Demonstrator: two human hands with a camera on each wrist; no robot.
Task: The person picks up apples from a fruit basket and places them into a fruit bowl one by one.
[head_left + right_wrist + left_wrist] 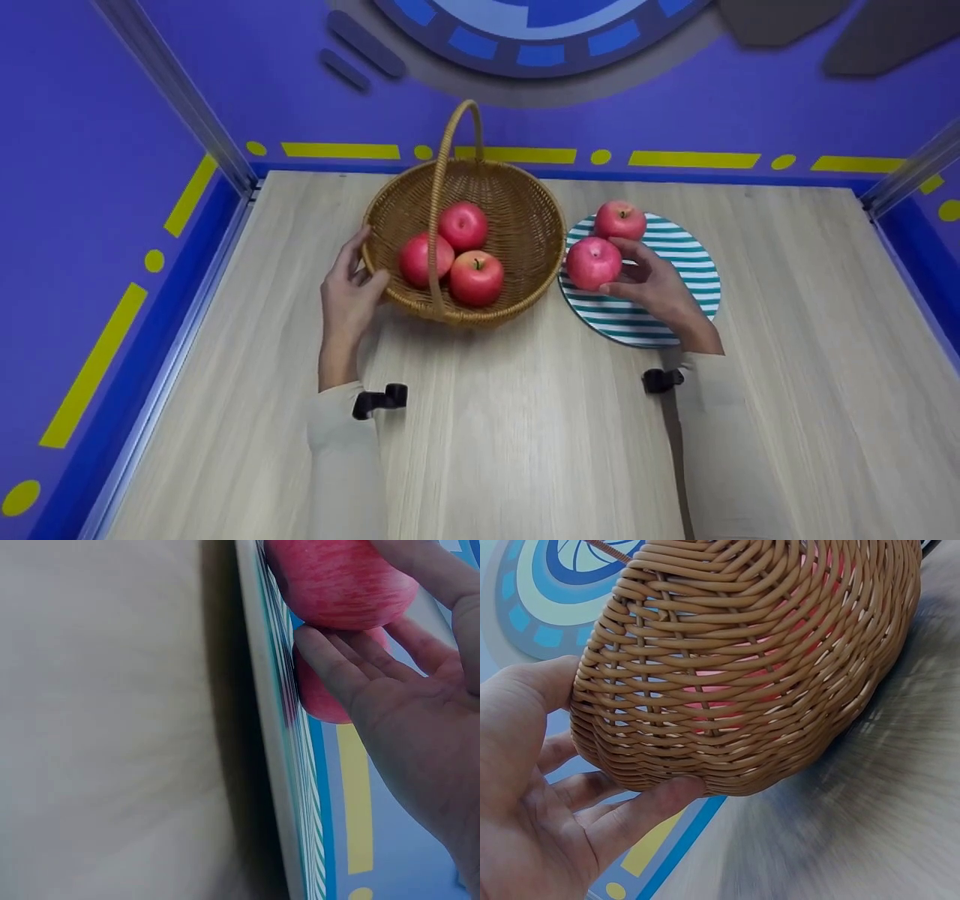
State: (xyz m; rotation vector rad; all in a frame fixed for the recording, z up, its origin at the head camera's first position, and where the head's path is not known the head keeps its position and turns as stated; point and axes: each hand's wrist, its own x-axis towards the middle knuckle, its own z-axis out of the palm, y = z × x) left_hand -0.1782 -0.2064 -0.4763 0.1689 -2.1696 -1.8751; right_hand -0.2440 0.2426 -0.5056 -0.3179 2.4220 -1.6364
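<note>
Rough wicker basket point(529, 240) and smooth, softly glossy apples point(592, 264).
The basket's cane strands have a satin sheen; the table point(502, 420) shows smooth wood grain, the plate point(694, 274) looks smooth, its material unclear, the rail point(191, 112) is dull metal, the wall point(225, 82) smooth, the sleeves point(346, 472) matt cloth.

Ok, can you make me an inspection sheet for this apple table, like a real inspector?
Surface: pale wood-grain table
Job's things: wicker basket holding three apples; round striped plate bearing one apple
Clutter: nothing seen
Hands: left hand grips the basket's left side; right hand holds another apple over the plate, touching or not is unclear
Cables: dark strip beside the right sleeve, can't tell whether it's a cable
Surroundings: blue-purple walls with yellow markings, metal corner posts
</note>
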